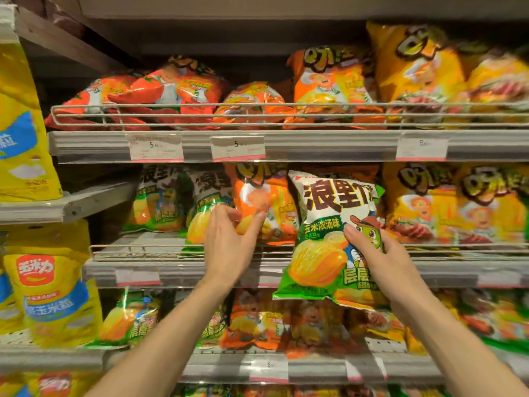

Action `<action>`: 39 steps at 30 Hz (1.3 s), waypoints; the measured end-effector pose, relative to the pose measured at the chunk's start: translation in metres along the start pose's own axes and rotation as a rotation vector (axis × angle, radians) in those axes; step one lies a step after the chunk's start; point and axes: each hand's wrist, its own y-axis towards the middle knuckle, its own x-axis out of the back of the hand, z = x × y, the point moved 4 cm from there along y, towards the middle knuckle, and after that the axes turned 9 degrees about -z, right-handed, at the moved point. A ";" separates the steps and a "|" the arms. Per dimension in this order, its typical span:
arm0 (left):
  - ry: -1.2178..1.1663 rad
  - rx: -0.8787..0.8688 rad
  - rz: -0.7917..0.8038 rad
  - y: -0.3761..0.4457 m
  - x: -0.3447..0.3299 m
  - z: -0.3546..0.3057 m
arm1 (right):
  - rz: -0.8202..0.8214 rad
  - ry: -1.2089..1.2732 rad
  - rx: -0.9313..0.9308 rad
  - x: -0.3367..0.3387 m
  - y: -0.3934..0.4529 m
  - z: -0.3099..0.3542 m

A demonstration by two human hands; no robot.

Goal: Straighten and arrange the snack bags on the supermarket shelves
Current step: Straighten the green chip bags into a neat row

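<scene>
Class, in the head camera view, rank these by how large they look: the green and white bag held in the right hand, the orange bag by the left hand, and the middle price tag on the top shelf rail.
1. green and white bag, though it is nearest the camera.
2. orange bag, partly hidden.
3. price tag.

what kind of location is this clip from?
Almost certainly a supermarket snack aisle: tiered shelves with wire front rails, price tags clipped to the shelf edges, and rows of identical snack bags. The right hand holds a green-and-white bag.

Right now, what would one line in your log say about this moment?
right hand: holds green-and-white snack bag off the shelf | left hand: touches orange bag on middle shelf | step: arranging, unfinished
</scene>
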 end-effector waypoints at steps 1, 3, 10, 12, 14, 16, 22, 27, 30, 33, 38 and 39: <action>0.003 -0.019 0.031 -0.001 -0.005 -0.002 | 0.002 -0.003 -0.001 0.001 0.000 -0.001; 0.003 -0.044 0.089 -0.001 -0.010 -0.002 | 0.001 -0.017 0.002 0.004 0.000 -0.003; 0.185 -0.160 0.323 0.017 -0.024 -0.008 | -0.005 -0.028 0.003 0.005 0.001 -0.003; 0.254 -0.230 0.385 0.019 -0.025 -0.010 | 0.005 -0.032 0.000 0.003 0.001 -0.002; 0.306 -0.322 0.347 0.017 -0.016 -0.006 | 0.000 -0.039 0.001 0.002 0.001 -0.001; 0.313 -0.418 0.240 0.015 -0.003 0.000 | 0.000 -0.036 -0.003 0.000 0.000 -0.002; 0.369 -0.465 0.448 0.015 -0.017 0.009 | 0.012 -0.041 0.000 -0.007 -0.005 -0.001; 0.146 -0.308 0.309 0.004 0.004 0.003 | 0.011 -0.033 0.006 -0.005 -0.007 0.003; -0.061 -0.170 0.306 -0.015 0.016 -0.009 | 0.014 -0.023 0.014 -0.008 -0.010 0.002; -0.296 0.052 0.527 -0.033 0.017 -0.021 | 0.034 -0.014 0.026 -0.018 -0.014 0.001; -0.302 0.130 0.619 -0.037 0.025 -0.018 | 0.098 -0.016 0.060 -0.049 -0.021 0.007; -0.290 0.139 0.608 -0.035 0.027 -0.014 | 0.115 -0.009 0.068 -0.057 -0.022 0.009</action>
